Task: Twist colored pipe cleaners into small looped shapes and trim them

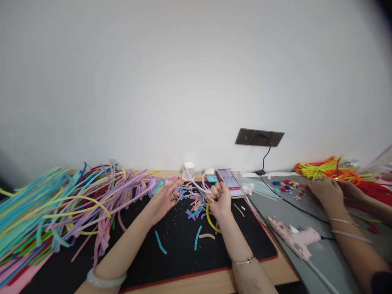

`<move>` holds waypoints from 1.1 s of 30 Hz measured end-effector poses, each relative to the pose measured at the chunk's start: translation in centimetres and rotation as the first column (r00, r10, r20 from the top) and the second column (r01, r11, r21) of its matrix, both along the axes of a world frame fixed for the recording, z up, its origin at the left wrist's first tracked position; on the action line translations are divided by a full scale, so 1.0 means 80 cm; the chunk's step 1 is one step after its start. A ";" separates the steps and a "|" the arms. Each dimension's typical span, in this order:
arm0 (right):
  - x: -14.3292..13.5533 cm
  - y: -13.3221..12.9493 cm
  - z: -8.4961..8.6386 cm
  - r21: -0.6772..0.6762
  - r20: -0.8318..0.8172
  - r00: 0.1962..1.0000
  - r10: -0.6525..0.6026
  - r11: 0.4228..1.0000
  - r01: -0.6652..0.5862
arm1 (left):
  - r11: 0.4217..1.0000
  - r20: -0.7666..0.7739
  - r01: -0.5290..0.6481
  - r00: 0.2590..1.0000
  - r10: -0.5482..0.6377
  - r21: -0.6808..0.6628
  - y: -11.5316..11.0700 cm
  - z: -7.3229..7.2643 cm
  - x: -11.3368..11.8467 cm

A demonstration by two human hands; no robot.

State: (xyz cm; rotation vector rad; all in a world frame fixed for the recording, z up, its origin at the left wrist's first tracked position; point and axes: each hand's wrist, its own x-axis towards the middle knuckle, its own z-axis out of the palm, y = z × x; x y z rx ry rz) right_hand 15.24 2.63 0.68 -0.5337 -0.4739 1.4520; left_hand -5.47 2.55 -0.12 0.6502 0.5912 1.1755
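Observation:
My left hand (163, 201) is held above the black mat (137, 261), its fingers apart and nothing seen in them. Just beyond it lie coiled pipe cleaners (157, 184) in turquoise and lilac. My right hand (220, 199) is closed, fingers curled round a pale pink pipe cleaner (193, 179) that bends upward in a loop. A thin greyish edge shows beside those fingers, too small to make out. Under and between the hands sit short cut pieces (196, 212) in pink, purple and blue. A yellow pipe cleaner (210, 220) curves behind my right wrist.
A large heap of coloured pipe cleaners (70, 204) covers the left side. A white cup (188, 170) and a phone (231, 183) stand near the wall. To the right are a pink glue gun (295, 239), small pompoms (286, 185) and another person's hands (326, 191).

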 end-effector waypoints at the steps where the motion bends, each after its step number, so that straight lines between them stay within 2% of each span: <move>1: -0.004 -0.001 0.000 0.009 0.028 0.999 0.016 1.000 -0.016 | 0.999 -0.021 0.031 0.999 -0.031 0.019 -0.003 -0.002 0.004; 6: -0.020 -0.009 -0.002 0.067 0.126 0.986 0.109 0.991 -0.118 | 0.988 -0.082 0.145 0.987 -0.141 0.043 -0.014 -0.006 0.020; 12: -0.029 -0.013 -0.009 0.104 0.232 0.953 0.194 0.969 -0.222 | 1.000 -0.008 -0.013 1.000 0.013 0.024 -0.012 -0.006 0.021; 17: -0.028 -0.014 -0.004 0.147 0.113 0.967 0.226 0.959 -0.242 | 0.994 0.065 -0.107 0.992 0.108 -0.020 -0.006 -0.011 0.018; 21: -0.028 -0.018 0.003 0.171 0.076 0.971 0.227 0.956 -0.237 | 0.989 0.087 -0.132 0.987 0.137 -0.065 -0.005 -0.014 0.019; 23: -0.032 -0.020 0.002 0.180 0.140 0.960 0.242 0.947 -0.264 | 0.987 0.098 -0.137 0.984 0.146 -0.089 -0.004 -0.015 0.020; 26: -0.043 -0.023 -0.004 0.184 0.329 0.904 0.272 0.921 -0.344 | 0.984 0.124 -0.127 0.982 0.143 -0.126 -0.004 -0.016 0.020; 28: -0.049 -0.023 -0.009 0.188 0.466 0.853 0.234 0.916 -0.354 | 0.986 0.144 -0.100 0.982 0.119 -0.135 -0.004 -0.017 0.019; 33: -0.053 -0.020 -0.017 0.246 0.699 0.714 -0.027 0.948 -0.204 | 0.990 0.148 -0.029 0.988 0.050 -0.139 -0.007 -0.016 0.018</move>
